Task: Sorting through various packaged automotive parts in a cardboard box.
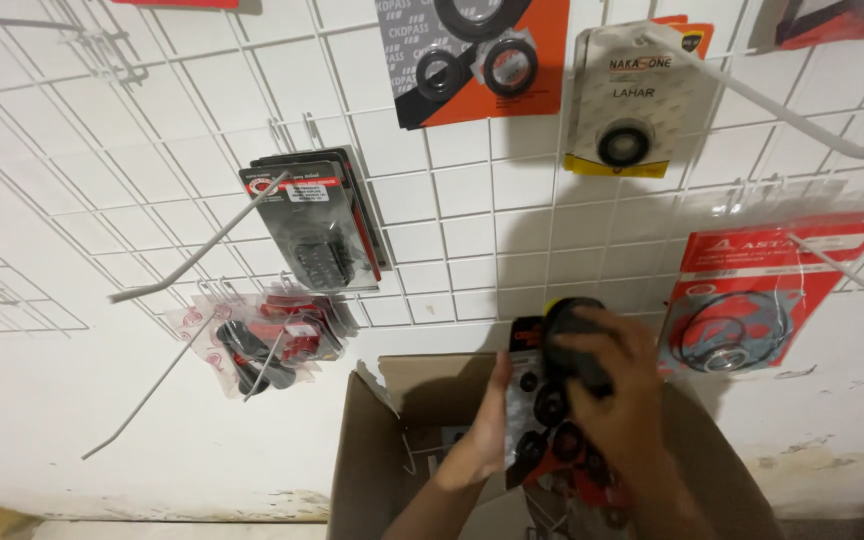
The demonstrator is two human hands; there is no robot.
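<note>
Both hands grip packets of black rubber seals above the open cardboard box (pixel 372 440): the left hand (pixel 487 425) pinches one packet's (pixel 537 400) edge, the right hand (pixel 622 390) wraps another. The nearest free wire hook (pixel 812 120) on the wall grid (pixel 472 215) would need careful aim.

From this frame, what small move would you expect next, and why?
Probably lifting the seal packet toward a bare wire hook: both the left hand and right hand hold it above the open cardboard box, and similar packets already hang on the grid.
</note>
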